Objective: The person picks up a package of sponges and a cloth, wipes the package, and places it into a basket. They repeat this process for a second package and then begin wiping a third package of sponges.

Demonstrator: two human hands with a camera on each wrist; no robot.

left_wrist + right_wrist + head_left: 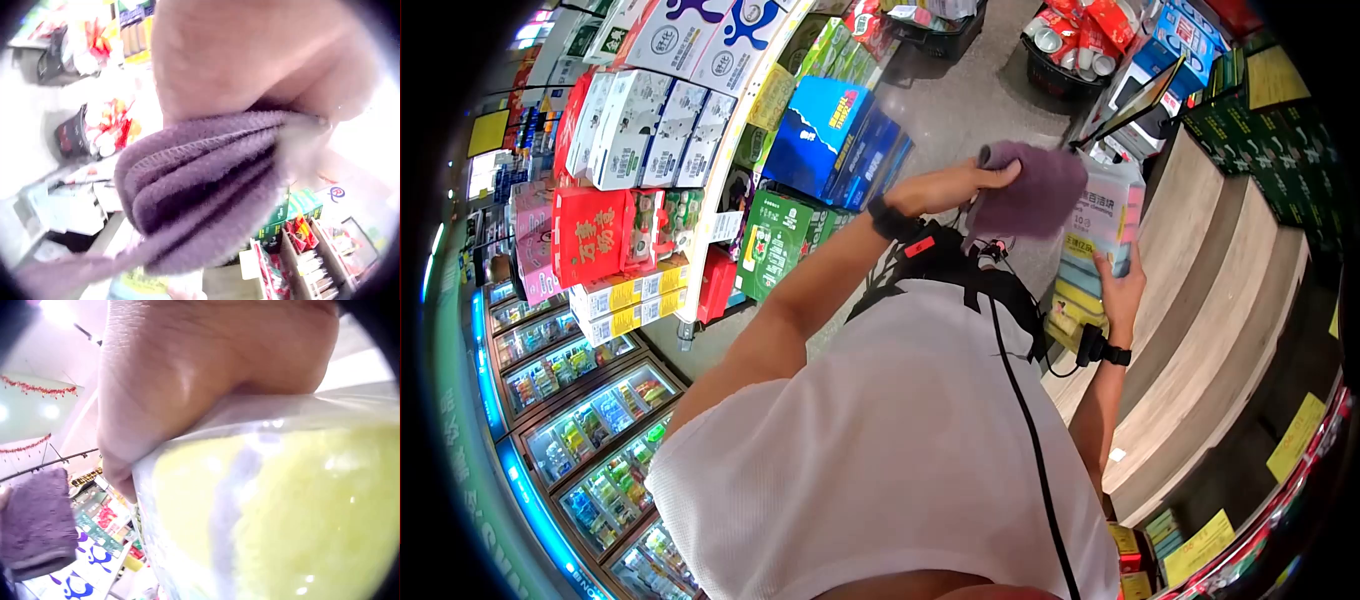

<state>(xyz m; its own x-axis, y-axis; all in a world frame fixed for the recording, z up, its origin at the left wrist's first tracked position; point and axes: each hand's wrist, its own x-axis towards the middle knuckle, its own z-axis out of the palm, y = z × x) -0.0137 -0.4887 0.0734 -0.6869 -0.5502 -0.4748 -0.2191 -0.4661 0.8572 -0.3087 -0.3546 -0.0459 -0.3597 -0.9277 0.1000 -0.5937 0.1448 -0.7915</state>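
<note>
A folded purple cloth (1040, 195) is pinched in the left hand (950, 188), in front of the body in the head view. Its layered folds (206, 181) hang beneath the left hand (250, 62) in the left wrist view. The right hand (1122, 290) grips the side of a clear plastic pack (1100, 220) with pink, blue and yellow contents, next to the wooden shelf. In the right wrist view the right hand (206, 362) holds the pack's yellow part (300, 506), and the cloth (39, 519) shows apart from it at the left.
Stepped wooden shelves (1190, 330) stand at the right. Milk cartons (630, 130) and blue boxes (825, 140) fill the left display. Dark baskets of red packets (1085, 45) sit on the floor ahead. Glass-door coolers (600, 420) line the lower left.
</note>
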